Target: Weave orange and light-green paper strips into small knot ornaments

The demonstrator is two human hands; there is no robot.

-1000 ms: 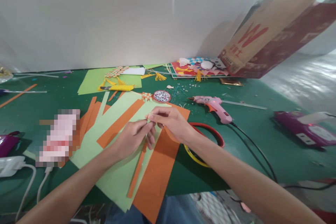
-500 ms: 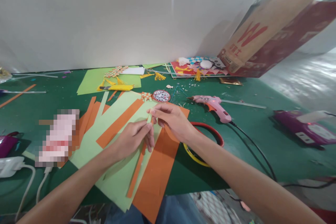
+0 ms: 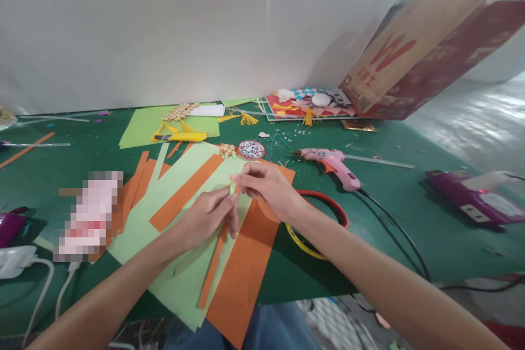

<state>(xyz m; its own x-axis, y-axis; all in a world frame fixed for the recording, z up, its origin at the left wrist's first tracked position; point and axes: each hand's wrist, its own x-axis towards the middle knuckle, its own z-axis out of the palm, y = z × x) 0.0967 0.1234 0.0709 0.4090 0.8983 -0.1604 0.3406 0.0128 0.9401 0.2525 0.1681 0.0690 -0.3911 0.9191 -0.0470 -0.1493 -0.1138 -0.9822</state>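
My left hand [image 3: 215, 209] is closed, with thumb and index finger pinching a narrow light green paper strip [image 3: 233, 187]. From the upper right, my right hand [image 3: 266, 185] pinches the top end of the same strip between its fingertips. An orange paper strip [image 3: 212, 273] runs down below my left hand; whether it is joined to the green one is hidden by the fingers. Beneath both hands lie light green sheets [image 3: 164, 276] and a wide orange paper piece [image 3: 250, 257]. Another orange strip [image 3: 186, 191] rests left of my hands.
A pink glue gun [image 3: 334, 167] lies to the right, near red and yellow rings [image 3: 342, 210]. Behind the hands are a round dish of beads [image 3: 251, 149] and a yellow cutter knife [image 3: 184, 136]. A paper bag [image 3: 394, 65] stands back right. Purple power strip [image 3: 476, 199] sits far right.
My right fingertips have shifted slightly on the strip's top end, and a little less of the green strip shows between the hands. Nothing else has visibly moved on the table.
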